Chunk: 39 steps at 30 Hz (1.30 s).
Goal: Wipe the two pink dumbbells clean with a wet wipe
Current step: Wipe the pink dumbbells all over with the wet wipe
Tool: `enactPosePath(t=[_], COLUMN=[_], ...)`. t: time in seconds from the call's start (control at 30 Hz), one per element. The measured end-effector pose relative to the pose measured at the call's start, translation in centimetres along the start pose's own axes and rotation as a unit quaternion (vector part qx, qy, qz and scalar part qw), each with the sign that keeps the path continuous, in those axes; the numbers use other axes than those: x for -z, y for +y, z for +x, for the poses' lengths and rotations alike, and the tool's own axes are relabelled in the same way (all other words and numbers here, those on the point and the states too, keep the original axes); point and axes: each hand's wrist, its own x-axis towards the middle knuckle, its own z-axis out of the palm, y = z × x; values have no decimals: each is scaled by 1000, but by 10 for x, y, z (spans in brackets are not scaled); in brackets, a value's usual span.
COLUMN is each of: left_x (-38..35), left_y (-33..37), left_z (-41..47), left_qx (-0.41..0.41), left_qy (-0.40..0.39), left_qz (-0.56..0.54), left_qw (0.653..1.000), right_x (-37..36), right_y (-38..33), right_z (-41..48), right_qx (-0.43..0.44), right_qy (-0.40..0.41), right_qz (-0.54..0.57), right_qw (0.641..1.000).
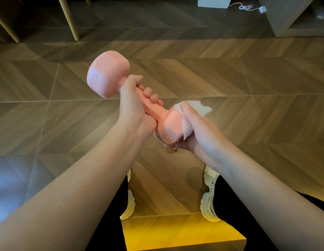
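Left grip [133, 98] is clamped round the handle of a pink dumbbell [107, 75], held in the air above the wooden floor [248, 78]. Its long axis slants from the far head, up-left and away, down to the near head low-right, toward the person. Right grip [193, 131] curls over that near head, pressing the wet wipe [201, 107] onto it, so I judge we're mid-wipe on one dumbbell, with the second out of view.

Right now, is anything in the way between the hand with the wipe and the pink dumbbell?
Nothing visible is. The right hand holds the wet wipe against the near head of the dumbbell, which the left hand grips by its handle, clear of that head.
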Motion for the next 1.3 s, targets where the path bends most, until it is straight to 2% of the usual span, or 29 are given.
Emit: enactPosePath(t=[0.1, 0.2, 0.37, 0.47, 0.53, 0.63, 0.8, 0.93, 1.17, 1.3], left_x=[2, 5, 5, 2, 0, -1, 0, -2, -7, -5], left_y=[4, 6, 6, 5, 5, 2, 1, 4, 2, 0], left_z=[0, 0, -2, -5, -7, -12, -15, -18, -22, -25], left_qx=[-10, -15, -21, -22, -24, -19, -8, -6, 17, 26], left_qy=[2, 3, -5, -24, -41, -54, -10, 5, -2, 1], left_qz=[-3, -6, -20, -20, -19, -19, -22, -21, -39, -42], left_qw=[1000, 1000, 1000, 999, 999, 998, 1000, 1000, 999, 999], right_x=[8, 10, 1, -2, -2, 2, 12, 10, 1, 9], right_y=[1, 5, 8, 8, 4, 1, 2, -2, -12, -18], right_z=[-3, -2, 2, 4, 2, -3, -9, -12, -20, -24], right_qx=[6, 43, 69, 61, 9, -64, -5, 30, 11, -23], right_qy=[-92, -141, -64, -29, -44, -109, -176, -154, -68, -123], right_qz=[49, 17, -62, -18, 36, 95, 63, 21, -1, 24], right_qw=[995, 989, 994, 998, 998, 987, 982, 987, 998, 992])
